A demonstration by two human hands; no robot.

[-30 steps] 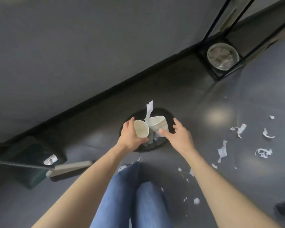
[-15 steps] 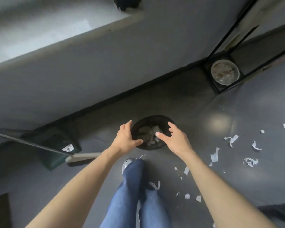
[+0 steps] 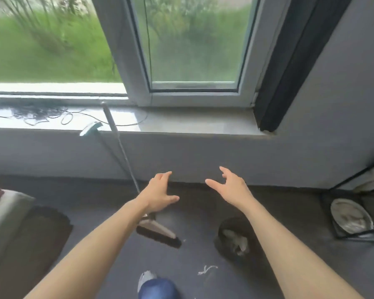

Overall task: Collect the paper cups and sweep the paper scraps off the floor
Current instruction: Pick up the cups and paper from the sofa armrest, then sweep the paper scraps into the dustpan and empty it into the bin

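Note:
My left hand (image 3: 159,194) and my right hand (image 3: 230,185) are both raised in front of the wall below the window, fingers apart, holding nothing. A dark round bin (image 3: 231,239) sits on the floor under my right forearm, with pale paper and cups inside it. A broom leans against the windowsill; its head (image 3: 158,231) rests on the floor just below my left hand and its long handle (image 3: 119,143) runs up to the sill. One white paper scrap (image 3: 206,269) lies on the floor near my knee.
A windowsill (image 3: 192,121) with loose cables crosses the view under a window. A black wire rack (image 3: 354,221) holding a round plate stands at right. A dark rug (image 3: 35,240) and a pale cushion lie at left. My jeans and shoe (image 3: 153,283) show at the bottom.
The two cups I held over the bin dropped into it. My hands lifted away with nothing in them, and my view swung up from the floor to the window.

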